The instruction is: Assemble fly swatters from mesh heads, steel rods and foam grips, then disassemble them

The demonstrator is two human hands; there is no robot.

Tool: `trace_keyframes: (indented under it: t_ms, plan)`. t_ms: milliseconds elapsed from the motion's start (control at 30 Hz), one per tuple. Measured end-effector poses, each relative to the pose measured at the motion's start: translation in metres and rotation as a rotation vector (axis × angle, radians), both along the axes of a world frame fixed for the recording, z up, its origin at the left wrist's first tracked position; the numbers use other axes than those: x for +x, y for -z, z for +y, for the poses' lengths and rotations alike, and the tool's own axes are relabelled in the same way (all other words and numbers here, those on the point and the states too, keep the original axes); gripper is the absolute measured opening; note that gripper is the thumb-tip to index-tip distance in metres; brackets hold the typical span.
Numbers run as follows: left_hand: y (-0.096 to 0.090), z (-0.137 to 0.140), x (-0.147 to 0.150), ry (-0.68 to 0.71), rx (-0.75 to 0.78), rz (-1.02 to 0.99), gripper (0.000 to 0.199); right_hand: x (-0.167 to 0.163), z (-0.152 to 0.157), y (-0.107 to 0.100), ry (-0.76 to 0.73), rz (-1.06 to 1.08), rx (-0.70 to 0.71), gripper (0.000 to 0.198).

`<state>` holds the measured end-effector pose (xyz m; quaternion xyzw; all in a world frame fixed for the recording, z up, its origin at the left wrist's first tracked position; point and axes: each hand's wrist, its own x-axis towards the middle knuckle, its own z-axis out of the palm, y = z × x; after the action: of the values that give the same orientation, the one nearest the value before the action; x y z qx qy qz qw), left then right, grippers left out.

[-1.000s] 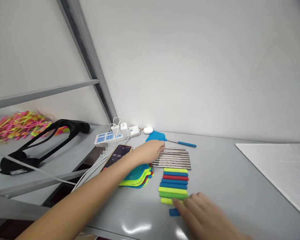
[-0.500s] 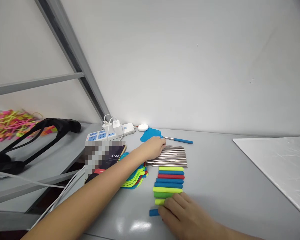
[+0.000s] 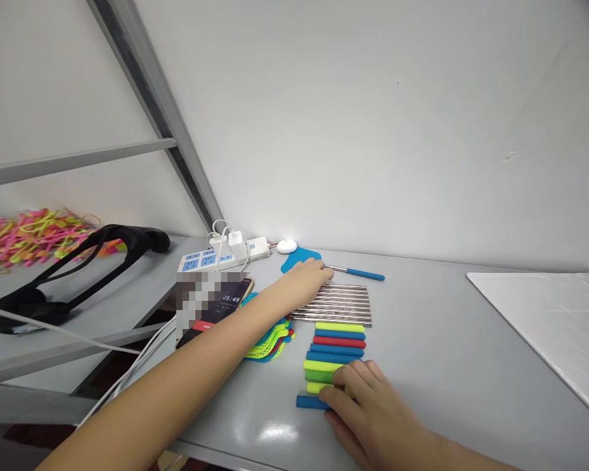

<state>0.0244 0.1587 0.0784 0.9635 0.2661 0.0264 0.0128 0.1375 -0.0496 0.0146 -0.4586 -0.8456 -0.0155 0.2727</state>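
Observation:
Below the others in a column of coloured tube-shaped handles lies a blue handle (image 3: 310, 401). My right hand (image 3: 373, 409) rests over its right end, thumb and bent fingers apart, index fingertip at its edge. Above it in the column are yellow, green, blue and red handles (image 3: 339, 342), partly hidden by that hand. My left hand (image 3: 310, 281) reaches across to the upper left end of a row of thin metal rods (image 3: 346, 304), its fingers stretched out over them. Just beyond it lies a fly swatter with a blue head (image 3: 294, 260) and blue handle (image 3: 366, 274).
Left of the rods, under my forearm, is a stack of coloured swatter heads (image 3: 269, 347). A phone (image 3: 226, 304), power strip (image 3: 191, 263) and white oval case (image 3: 286, 246) stand behind. Farther left are a black frame (image 3: 86, 261) and cords (image 3: 29, 239). A white sheet (image 3: 544, 307) lies right.
The view has shifted slightly. My right hand's fingers have spread and uncovered more of the blue handle, which sits a little closer to the column. My left hand stays near the rods.

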Motion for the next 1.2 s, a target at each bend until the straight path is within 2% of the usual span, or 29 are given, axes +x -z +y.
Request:
trace_keyframes:
  t_ms: [167,267,333,467,600,700,833,867,933,1067,1200]
  plan:
    - [-0.029,-0.044,-0.014,0.057,0.027,-0.065,0.028,0.004,-0.001,-0.003,0.005,0.087,-0.119,0.017]
    - [-0.030,-0.085,-0.030,0.056,-0.114,-0.144,0.022,0.008,-0.002,-0.003,0.018,0.143,-0.195,0.022]
    - [-0.022,-0.113,-0.040,-0.001,-0.192,-0.209,0.024,0.009,-0.003,-0.003,0.018,0.163,-0.250,0.027]
    - [0.008,-0.154,-0.054,-0.063,-0.288,-0.400,0.039,0.010,-0.005,-0.005,0.024,0.197,-0.319,0.030]
    - [0.033,-0.171,-0.062,-0.113,-0.256,-0.467,0.053,0.020,-0.006,-0.010,0.015,0.214,-0.276,0.030]
    - [0.043,-0.172,-0.064,-0.085,-0.189,-0.428,0.066,0.040,0.001,-0.017,0.042,0.242,-0.206,0.029]
    - [0.049,-0.170,-0.054,-0.042,-0.110,-0.308,0.080,0.073,0.043,-0.027,0.208,0.341,-0.112,0.017]
    - [0.050,-0.170,-0.050,-0.042,-0.088,-0.291,0.083,0.081,0.060,-0.028,0.265,0.336,-0.113,0.017]
    - [0.053,-0.171,-0.043,-0.037,-0.050,-0.279,0.087,0.093,0.096,-0.027,0.365,0.233,-0.201,0.024]
    - [0.064,-0.170,-0.032,-0.043,0.009,-0.295,0.093,0.105,0.159,-0.017,0.379,0.139,-0.267,0.033]
    - [0.078,-0.167,-0.030,-0.075,0.085,-0.321,0.097,0.110,0.184,-0.009,0.329,0.053,-0.336,0.029]
